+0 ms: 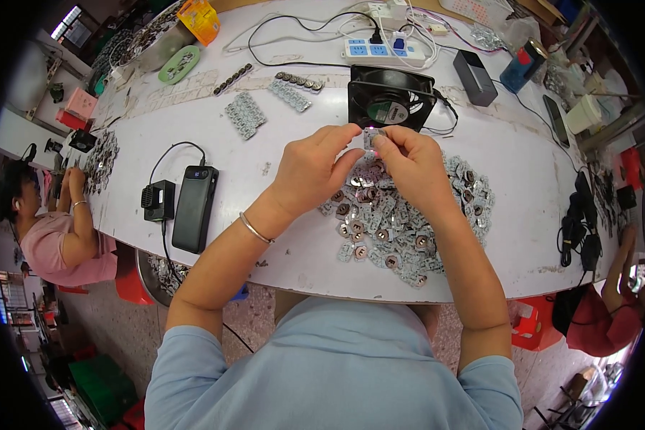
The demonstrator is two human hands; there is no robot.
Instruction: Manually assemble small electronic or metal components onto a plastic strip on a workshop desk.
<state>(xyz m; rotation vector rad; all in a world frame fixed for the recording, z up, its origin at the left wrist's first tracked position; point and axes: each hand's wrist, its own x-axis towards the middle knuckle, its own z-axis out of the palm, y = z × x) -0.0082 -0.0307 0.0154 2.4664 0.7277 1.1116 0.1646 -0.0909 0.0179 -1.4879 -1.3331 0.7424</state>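
A small square circuit board (370,137) with a bright spot of light is pinched between the thumb and fingers of my right hand (417,166), in front of the black fan (390,100). My left hand (309,169) is beside the board's left edge, its bent index finger and thumb apart; whether a fingertip touches the board is too small to tell. Below my hands spreads a loose pile of small circuit boards (401,233), many bearing round copper-coloured parts.
Left stand a black power bank (196,208) and a cabled black device (159,201). Board panels (245,115) lie beyond my left hand. A power strip (384,51), green tray (178,65), black box (474,77) and phone (555,120) lie farther back. People work at both sides.
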